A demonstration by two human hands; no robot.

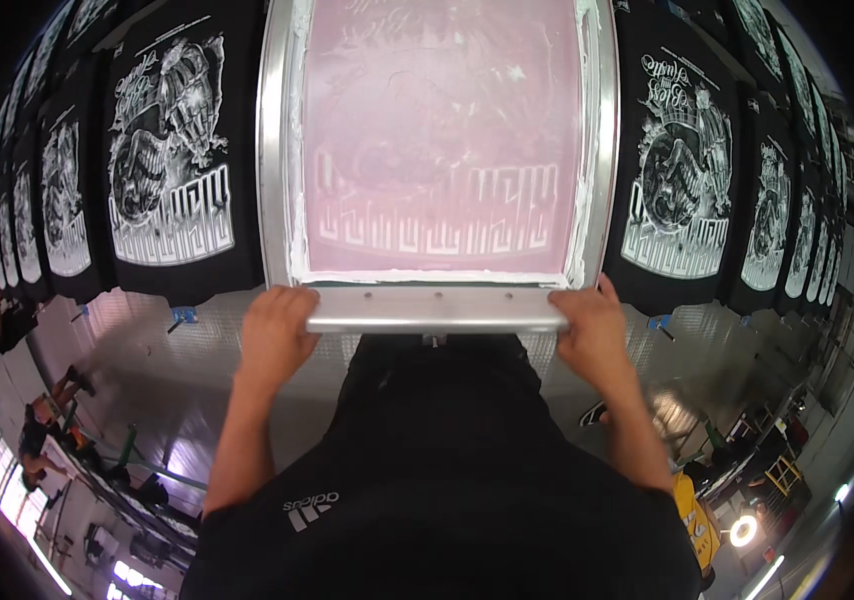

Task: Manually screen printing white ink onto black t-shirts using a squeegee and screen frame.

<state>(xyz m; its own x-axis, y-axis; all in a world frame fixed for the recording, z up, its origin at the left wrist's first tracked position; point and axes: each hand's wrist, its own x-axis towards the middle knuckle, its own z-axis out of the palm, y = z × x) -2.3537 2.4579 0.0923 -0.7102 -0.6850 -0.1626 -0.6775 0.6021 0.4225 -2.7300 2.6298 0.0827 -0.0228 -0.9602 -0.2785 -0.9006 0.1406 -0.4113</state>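
Observation:
A screen-printing frame (437, 310) of bare metal lies in front of my body. It holds a pinkish mesh (427, 120) with a stencil design showing through and white ink smeared along its inner edges. My left hand (279, 325) is closed around the left corner of the near bar. The opposite corner sits in my right hand (592, 330), with the thumb side over the metal and a finger along the outer side. What lies under the mesh is hidden.
Black printed shirts flank the frame, one close on the left (172, 160) and one close on the right (679, 160), with several more curving away beyond. Blue clamp-like parts (183, 316) poke out below them. Other people (37, 450) are at far left. A yellow ladder (783, 472) stands at far right.

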